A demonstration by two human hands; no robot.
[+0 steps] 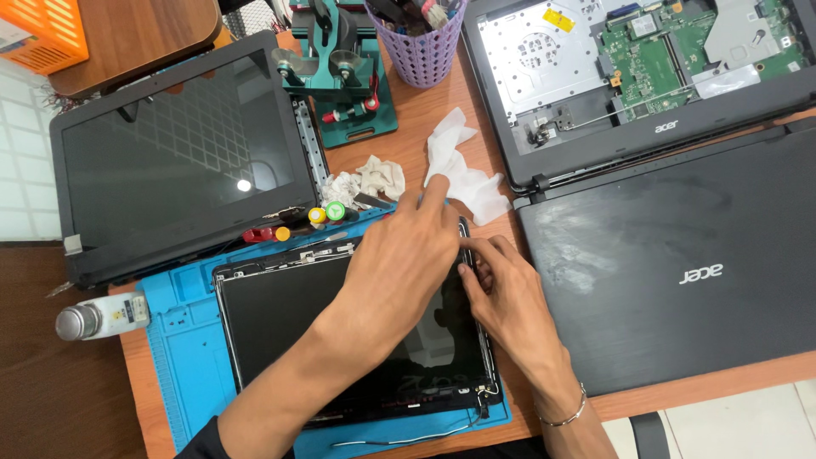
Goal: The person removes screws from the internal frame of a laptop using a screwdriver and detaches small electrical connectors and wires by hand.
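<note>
A black laptop screen panel (289,323) lies flat on a blue work mat (183,340). My left hand (408,255) rests spread over the panel's upper right corner, its fingertips reaching the edge of a crumpled white tissue (463,174). My right hand (510,302), with a thin bracelet at the wrist, pinches the panel's right edge (466,246) between thumb and fingers. Thin cables (408,438) trail from the panel's lower right corner.
Another screen lid (170,161) lies at the left and a closed black laptop (671,263) at the right. An opened laptop base (637,59) sits at top right. Nearby are a purple tool basket (425,51), green fixture (340,76), screwdrivers (297,223), white bottle (102,319), crumpled rag (370,178).
</note>
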